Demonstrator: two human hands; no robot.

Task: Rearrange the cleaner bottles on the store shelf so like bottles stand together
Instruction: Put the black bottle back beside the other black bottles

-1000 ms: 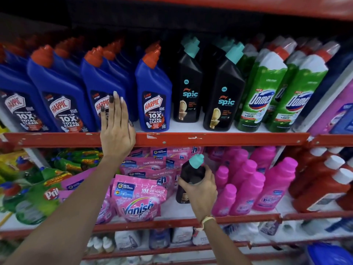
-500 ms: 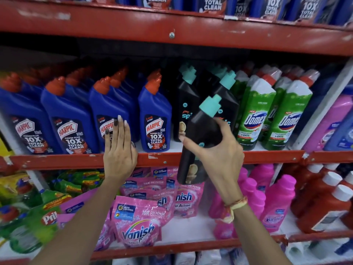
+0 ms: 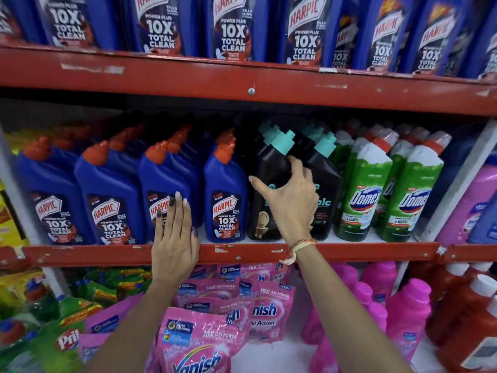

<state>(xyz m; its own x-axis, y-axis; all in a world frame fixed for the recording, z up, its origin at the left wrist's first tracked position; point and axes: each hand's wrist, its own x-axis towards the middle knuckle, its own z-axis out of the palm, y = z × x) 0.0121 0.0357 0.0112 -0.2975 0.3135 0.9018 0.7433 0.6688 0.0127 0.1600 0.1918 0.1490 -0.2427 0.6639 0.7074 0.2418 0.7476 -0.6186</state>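
On the middle shelf a black Spic bottle (image 3: 269, 168) with a teal cap stands at the front, between a blue Harpic bottle (image 3: 225, 189) and another black Spic bottle (image 3: 326, 184). My right hand (image 3: 291, 203) is wrapped around the front black bottle's body. My left hand (image 3: 174, 238) lies flat, fingers together, on the red shelf edge (image 3: 80, 254) in front of the Harpic row (image 3: 107, 200). Green Domex bottles (image 3: 363, 189) stand to the right of the black ones.
The upper shelf holds more blue Harpic bottles (image 3: 228, 28) behind a red rail (image 3: 349, 92). Below are pink Vanish pouches (image 3: 204, 343), pink bottles (image 3: 403, 313), red bottles with white caps (image 3: 468, 316) and green Pril packs (image 3: 53, 337). A pink bottle (image 3: 481, 195) stands at far right.
My right hand lifted the black bottle from the lower shelf up to the middle shelf and stood it beside the other black bottles. My left hand stayed on the shelf edge.
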